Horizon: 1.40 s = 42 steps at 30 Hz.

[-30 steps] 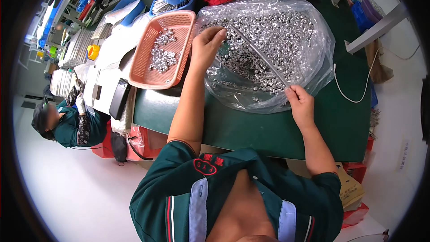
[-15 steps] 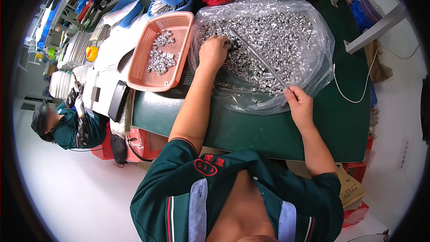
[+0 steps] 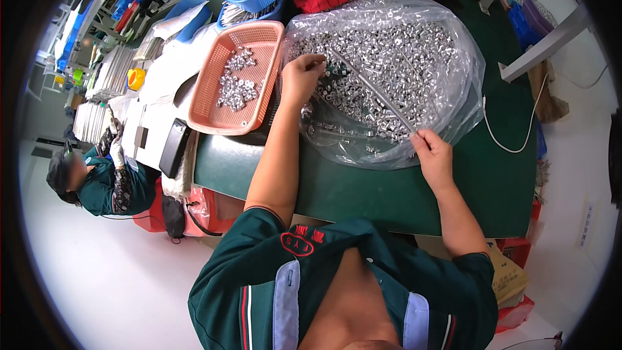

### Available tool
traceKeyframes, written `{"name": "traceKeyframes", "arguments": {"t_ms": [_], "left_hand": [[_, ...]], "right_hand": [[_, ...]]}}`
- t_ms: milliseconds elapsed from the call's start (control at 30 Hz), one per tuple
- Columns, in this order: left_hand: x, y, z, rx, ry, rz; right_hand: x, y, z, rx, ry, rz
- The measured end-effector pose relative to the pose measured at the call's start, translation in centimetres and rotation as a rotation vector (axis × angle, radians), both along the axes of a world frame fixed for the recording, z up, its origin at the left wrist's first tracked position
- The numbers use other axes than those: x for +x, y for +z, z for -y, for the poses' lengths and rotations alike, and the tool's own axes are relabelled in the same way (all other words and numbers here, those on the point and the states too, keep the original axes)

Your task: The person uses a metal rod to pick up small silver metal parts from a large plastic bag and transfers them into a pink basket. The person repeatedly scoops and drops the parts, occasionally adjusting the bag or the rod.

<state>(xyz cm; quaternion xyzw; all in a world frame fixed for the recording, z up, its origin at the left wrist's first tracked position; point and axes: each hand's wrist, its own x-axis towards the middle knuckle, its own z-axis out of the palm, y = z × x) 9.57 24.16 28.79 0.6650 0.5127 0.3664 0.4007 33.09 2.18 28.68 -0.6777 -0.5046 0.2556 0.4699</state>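
1. Farthest to the left of your left grip, a co-worker (image 3: 97,181) in green sits low at another bench, well clear of your work.
2. Just left of your left grip stands the pink basket (image 3: 208,107), with a small cluster of sorted parts (image 3: 236,85) on its floor. It sits on the green surface (image 3: 363,188), touching the edge of the bag.
3. Your left hand (image 3: 299,78) rests on the near left side of the pile, fingers curled and pinched at their tips. You seem to have a few parts between them, though they are too small to confirm.
4. Right of that grip and beyond it lies the open clear bag (image 3: 453,123), spread flat and heaped with small silver parts (image 3: 402,58).
5. A thin rod (image 3: 376,94) runs slantwise across the pile from near your left fingertips down to your right hand (image 3: 433,159). That grip is closed on the rod's near end, at the bag's near right edge.
6. I judge the step in hand to be picking: parts are being taken from the heap, either for the rod or for the basket; which, I cannot tell.
7. The next move calls for a steady rod and a firm pinch, so nothing drops back into the heap.
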Motion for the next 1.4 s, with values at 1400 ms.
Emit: {"name": "traceKeyframes", "arguments": {"t_ms": [1400], "left_hand": [[0.1,1.1,0.4,-0.548,-0.174,1.379]], "right_hand": [[-0.2,-0.4,0.2,-0.027,0.016,0.058]]}}
